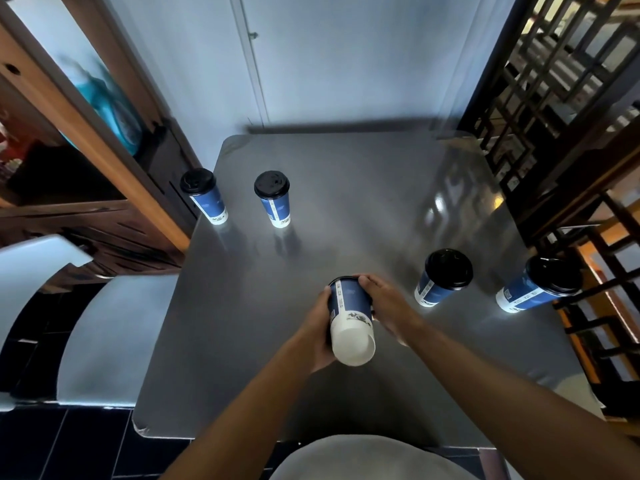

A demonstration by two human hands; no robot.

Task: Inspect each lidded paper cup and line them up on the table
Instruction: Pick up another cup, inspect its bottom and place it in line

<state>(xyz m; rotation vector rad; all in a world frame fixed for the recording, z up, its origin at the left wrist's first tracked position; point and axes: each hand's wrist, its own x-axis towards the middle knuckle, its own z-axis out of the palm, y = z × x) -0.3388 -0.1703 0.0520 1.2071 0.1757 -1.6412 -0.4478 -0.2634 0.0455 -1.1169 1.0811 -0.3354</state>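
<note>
Here, on the left, a wooden cabinet [104, 140] stands beside the grey surface [346, 209], and a pale chair [104, 341] sits just off the surface's left edge. Two lidded paper cups stand upright near the far left of the surface: the far-left cup [205, 196], right at the edge, and the second cup [274, 199], a little to its right, the two apart from each other. Both are blue with a white base band and a black lid.

In the middle, close to the person, the left hand [320, 332] and the right hand [384, 306] grip the held cup [350, 320] between them, one hand on each side of its blue wall. This cup is lifted off the surface and tipped so that its white bottom faces the camera and its lidded end points away and down; only the lid's dark rim shows.

Further right, the third cup [441, 278] stands on the surface, and the rightmost cup [538, 289] stands near the right edge, well apart from the left pair. A dark lattice screen [554, 98] rises beyond the right side.
</note>
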